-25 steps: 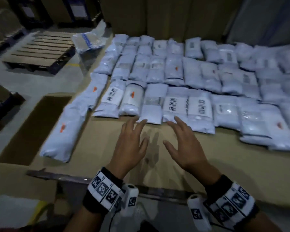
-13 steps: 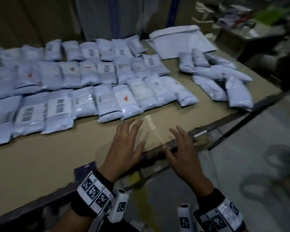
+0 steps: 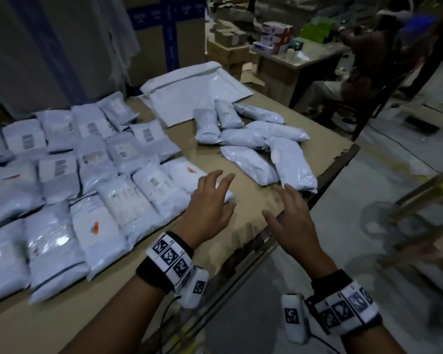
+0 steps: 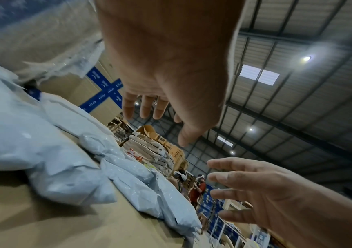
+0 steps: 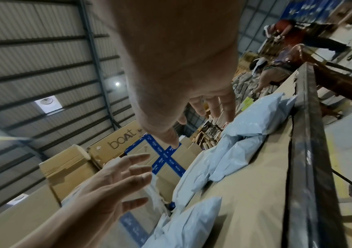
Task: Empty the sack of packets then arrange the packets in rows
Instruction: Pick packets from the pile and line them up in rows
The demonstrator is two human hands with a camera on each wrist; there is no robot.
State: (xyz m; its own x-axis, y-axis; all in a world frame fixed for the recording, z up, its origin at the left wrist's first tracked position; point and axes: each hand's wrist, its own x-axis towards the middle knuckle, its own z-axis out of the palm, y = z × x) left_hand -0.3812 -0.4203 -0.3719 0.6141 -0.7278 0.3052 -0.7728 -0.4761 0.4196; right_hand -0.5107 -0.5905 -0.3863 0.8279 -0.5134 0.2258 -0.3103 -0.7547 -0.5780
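Pale blue packets lie in rows [image 3: 92,180] across the left of the cardboard-covered table [image 3: 241,208]. A loose heap of several packets [image 3: 261,146] sits at the right end, also seen in the right wrist view [image 5: 234,151]. Behind the heap the flat white sack [image 3: 195,90] lies empty-looking. My left hand [image 3: 210,200] hovers with spread fingers over the end packet [image 3: 187,175] of the near row. My right hand [image 3: 292,213] hovers open near the table's edge, its fingertips close to the nearest heap packet [image 3: 294,164]. Neither hand holds anything.
The table's dark metal edge [image 3: 325,180] runs diagonally right of my hands, with floor beyond. A seated person [image 3: 356,60] and a desk with boxes [image 3: 276,39] are at the far right. Large cartons with blue tape [image 3: 169,31] stand behind the table.
My view has swung right along the table, from the rows to the loose heap and the sack. Both hands have stayed open and moved right toward the heap.
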